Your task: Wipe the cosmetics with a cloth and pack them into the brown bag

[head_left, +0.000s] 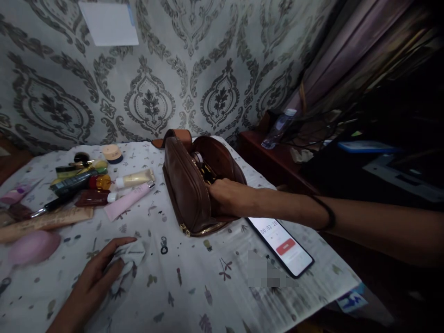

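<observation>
A brown zippered pouch point(183, 194) stands with its top unzipped in the middle of the covered table. My right hand point(227, 194) reaches into its opening from the right; the fingers are mostly hidden inside. Near them in the pouch are dark items with gold-coloured parts, too dim to name, and a small round-topped container point(197, 158). My left hand point(99, 273) rests on the table at the lower left, closed around a crumpled white cloth point(132, 254) with grey marks. A phone point(287, 252) showing a running timer lies beside the pouch, under my right forearm.
At left lie several cosmetics, including a pink tube point(128, 201), a cream tube point(135, 178), a brown bottle point(92, 198), a round jar point(112, 153) and a pink sponge point(34, 247). A clear bottle point(279, 128) leans on the dark red surface at right. Patterned fabric hangs behind.
</observation>
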